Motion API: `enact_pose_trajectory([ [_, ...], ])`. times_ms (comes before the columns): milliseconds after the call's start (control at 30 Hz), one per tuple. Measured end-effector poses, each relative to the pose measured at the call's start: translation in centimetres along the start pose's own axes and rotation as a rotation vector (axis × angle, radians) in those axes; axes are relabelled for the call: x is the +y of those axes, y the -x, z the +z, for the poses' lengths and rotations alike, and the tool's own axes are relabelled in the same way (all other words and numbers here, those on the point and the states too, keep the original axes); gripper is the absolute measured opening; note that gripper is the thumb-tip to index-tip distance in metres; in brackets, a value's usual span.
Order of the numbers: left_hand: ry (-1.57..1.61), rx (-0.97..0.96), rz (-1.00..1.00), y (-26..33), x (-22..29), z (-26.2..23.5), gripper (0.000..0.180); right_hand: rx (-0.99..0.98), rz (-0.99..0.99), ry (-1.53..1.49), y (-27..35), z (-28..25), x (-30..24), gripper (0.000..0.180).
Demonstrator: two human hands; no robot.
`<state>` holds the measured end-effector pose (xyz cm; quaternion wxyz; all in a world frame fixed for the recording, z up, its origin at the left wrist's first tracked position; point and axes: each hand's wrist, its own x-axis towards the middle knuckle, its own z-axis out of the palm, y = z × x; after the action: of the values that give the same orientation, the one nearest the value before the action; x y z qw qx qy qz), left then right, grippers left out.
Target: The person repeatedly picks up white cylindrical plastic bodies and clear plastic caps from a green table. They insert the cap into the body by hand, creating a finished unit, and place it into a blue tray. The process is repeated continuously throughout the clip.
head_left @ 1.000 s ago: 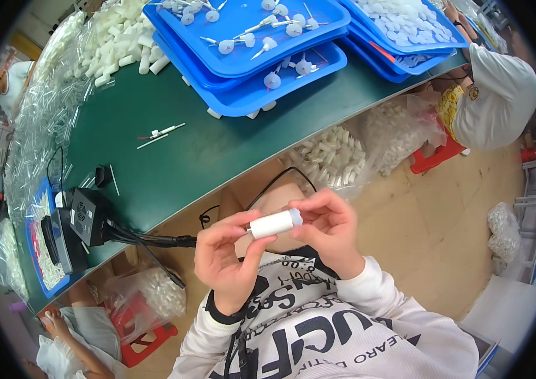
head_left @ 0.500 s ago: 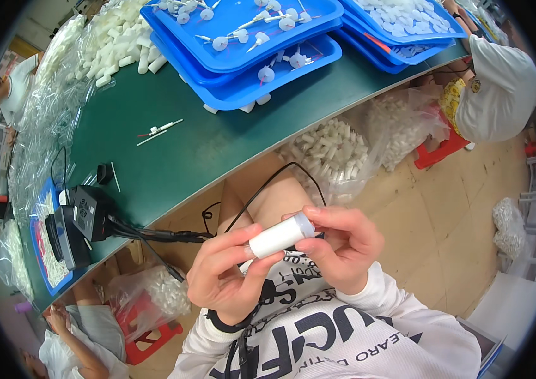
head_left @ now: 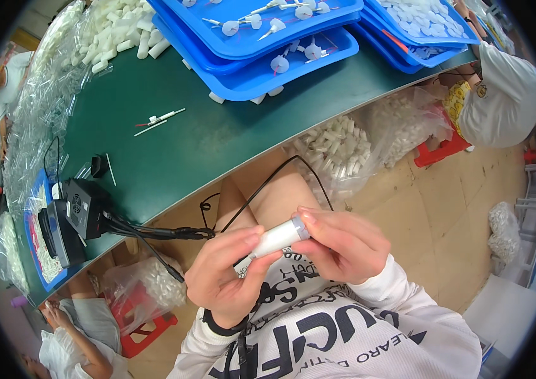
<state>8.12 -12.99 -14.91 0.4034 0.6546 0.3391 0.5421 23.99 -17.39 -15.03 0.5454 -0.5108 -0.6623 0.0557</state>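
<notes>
A short white cylinder with a translucent tube end is held between my two hands, in front of my chest and off the table. My left hand pinches its left end between thumb and fingers. At the other end, my right hand grips the greyish clear rim with thumb and forefinger. My fingers cover part of both ends. On the green table beyond lie a thin white rod with a small fitting and red wire and another thin rod next to it.
Stacked blue trays hold white discs on stems; more trays stand to the right. White cylinders and clear tubes are heaped far left. A black device with cables sits at the table edge. Co-workers sit at both sides.
My right hand has shifted slightly right and its fingers have closed further round the rim. The cylinder stays in both hands. The view has tilted a little.
</notes>
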Motion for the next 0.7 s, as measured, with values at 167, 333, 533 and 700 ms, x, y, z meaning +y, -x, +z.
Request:
enact_pose_trajectory([
  [167,-0.108,-0.141,0.109,-0.9,-0.6,-1.0,0.030,-0.054,-0.044,-0.026,0.0,-0.2,0.8,0.037],
  [333,-0.183,-0.135,0.099,-0.9,-1.1,-0.7,0.030,-0.123,0.043,0.003,0.1,-0.3,0.9,0.035],
  [533,-0.337,-0.109,0.167,-1.4,-2.8,1.0,0.027,0.215,0.727,-0.686,1.0,2.8,1.5,0.029],
  [700,-0.409,-0.213,0.336,-1.7,-3.6,1.9,0.035,0.307,1.080,-0.932,0.9,2.8,2.6,0.027],
])
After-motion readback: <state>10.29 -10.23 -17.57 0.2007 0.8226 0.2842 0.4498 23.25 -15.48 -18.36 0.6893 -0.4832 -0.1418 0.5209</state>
